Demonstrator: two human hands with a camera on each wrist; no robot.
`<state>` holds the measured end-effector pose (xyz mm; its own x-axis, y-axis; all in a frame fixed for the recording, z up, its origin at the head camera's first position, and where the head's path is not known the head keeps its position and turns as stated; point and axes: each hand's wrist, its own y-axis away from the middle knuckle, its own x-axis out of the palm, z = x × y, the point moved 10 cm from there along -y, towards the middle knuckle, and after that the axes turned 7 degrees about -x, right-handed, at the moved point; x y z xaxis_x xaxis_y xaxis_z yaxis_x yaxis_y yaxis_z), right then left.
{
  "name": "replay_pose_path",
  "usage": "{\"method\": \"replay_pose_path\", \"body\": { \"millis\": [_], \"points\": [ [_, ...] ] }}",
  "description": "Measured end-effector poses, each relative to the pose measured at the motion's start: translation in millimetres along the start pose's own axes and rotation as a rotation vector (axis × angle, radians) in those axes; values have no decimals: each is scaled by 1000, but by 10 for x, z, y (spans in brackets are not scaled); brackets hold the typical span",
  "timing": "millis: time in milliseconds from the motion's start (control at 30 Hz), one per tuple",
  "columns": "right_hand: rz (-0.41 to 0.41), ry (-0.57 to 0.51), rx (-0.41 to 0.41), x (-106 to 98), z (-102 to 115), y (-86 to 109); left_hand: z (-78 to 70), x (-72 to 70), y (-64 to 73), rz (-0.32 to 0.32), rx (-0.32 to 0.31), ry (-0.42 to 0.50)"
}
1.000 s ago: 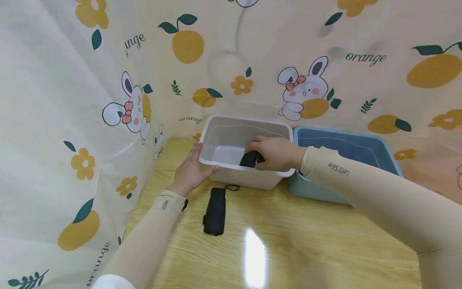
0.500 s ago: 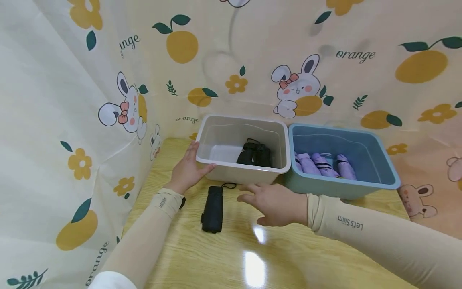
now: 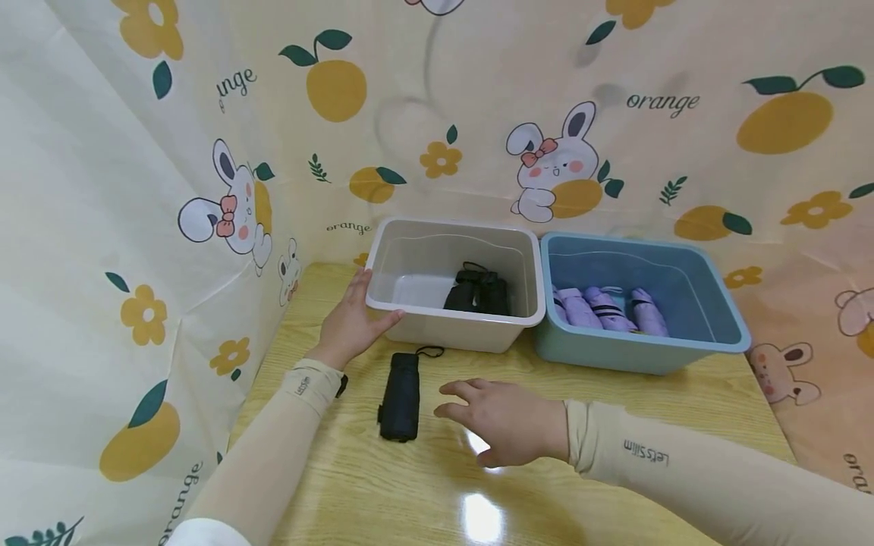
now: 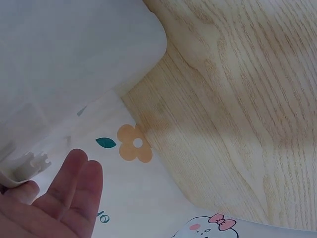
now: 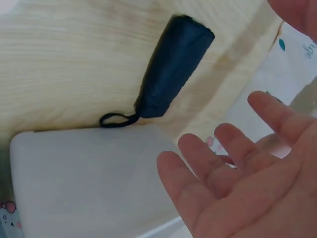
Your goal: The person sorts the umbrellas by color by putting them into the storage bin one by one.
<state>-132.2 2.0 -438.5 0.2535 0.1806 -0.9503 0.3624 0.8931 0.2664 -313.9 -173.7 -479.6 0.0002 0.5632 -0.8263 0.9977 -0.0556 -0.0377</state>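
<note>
A black folded umbrella (image 3: 400, 396) with a wrist loop lies on the table in front of the beige bin (image 3: 451, 330). My right hand (image 3: 508, 421) hovers just right of it, fingers spread and holding nothing. In the right wrist view, the umbrella (image 5: 173, 69) lies beyond the fingertips. My left hand (image 3: 348, 322) touches the beige bin's front left corner, thumb by the front rim and fingers along the left side. Extended fingers (image 4: 81, 193) show beside the bin's rim in the left wrist view. Inside the beige bin, black folded umbrellas (image 3: 478, 292) lie at the right end.
A blue bin (image 3: 642, 353) stands right beside the beige one, with several purple folded umbrellas (image 3: 608, 311) in it. Behind and to the left hangs a printed cloth (image 3: 478, 106) with oranges and rabbits. The table (image 3: 614, 387) has a wood-grain top.
My right hand has let go of a black umbrella inside the beige bin, come out and moved down toward the front, beside the umbrella on the table. The left hand has stayed at the bin's corner.
</note>
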Motion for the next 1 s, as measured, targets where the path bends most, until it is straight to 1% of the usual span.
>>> {"method": "replay_pose_path", "body": {
  "millis": [133,367,533,700,867,1000],
  "points": [
    [-9,-16,8,37,12,-59,8,5,-2,5,-4,3],
    [-15,-6,13,92,33,-156,8,6,0,4,-5,1],
    [-5,-40,35,132,16,-221,29,-5,5,4,-11,-2],
    [-8,-63,43,158,-5,-311,23,-17,5,1,-2,-9],
    [-9,-82,59,221,-64,-434,21,-20,3,-2,-4,-18],
    [-2,-116,93,339,-162,-562,26,-15,-4,-4,-5,-12]
  ]
}}
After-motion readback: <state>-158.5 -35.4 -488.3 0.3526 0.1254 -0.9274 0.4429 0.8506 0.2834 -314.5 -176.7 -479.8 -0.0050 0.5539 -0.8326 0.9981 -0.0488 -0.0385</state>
